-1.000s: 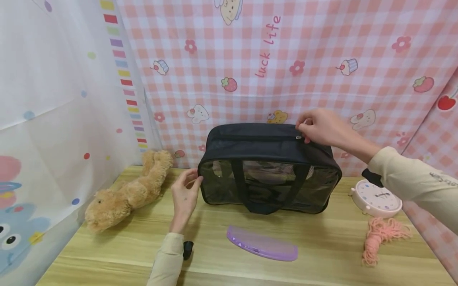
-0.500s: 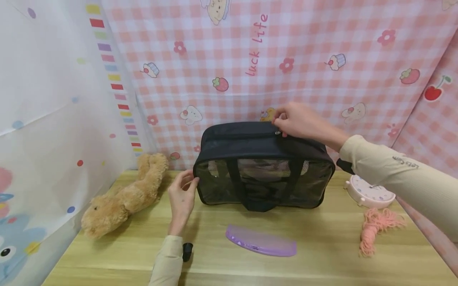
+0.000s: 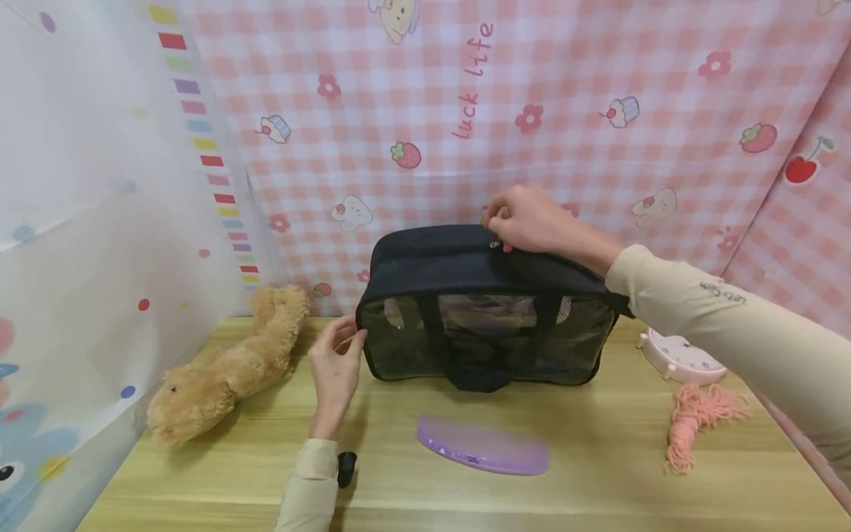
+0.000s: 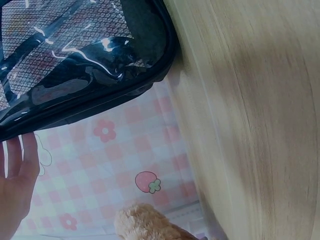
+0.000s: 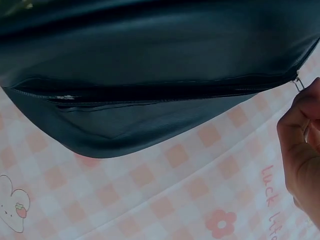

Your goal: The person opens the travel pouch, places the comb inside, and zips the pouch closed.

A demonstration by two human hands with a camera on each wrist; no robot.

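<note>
A black bag (image 3: 425,270) with clear front panels and a looped carry handle stands upright on the wooden table. In the head view, my right hand (image 3: 528,222) pinches the metal zipper pull (image 3: 494,244) on the bag's top. The right wrist view shows the zipper parted as a dark slot (image 5: 165,94) behind the pull, toward the bag's right end. My left hand (image 3: 335,369) holds the bag's left edge, thumb at the front; in the left wrist view its fingers (image 4: 29,155) meet the rim. What lies inside the bag is hard to tell.
A purple comb (image 3: 482,447) lies in front of the bag. To the left rests a tan plush toy (image 3: 229,369). At the right are a pink-white clock (image 3: 681,358), partly behind my sleeve, and a pink yarn bundle (image 3: 691,425). A checked cloth (image 3: 425,96) hangs behind.
My right hand has drawn the zipper pull leftward along the bag's top, and the parted stretch has lengthened. My left hand stays at the bag's left edge. The head view has shifted slightly.
</note>
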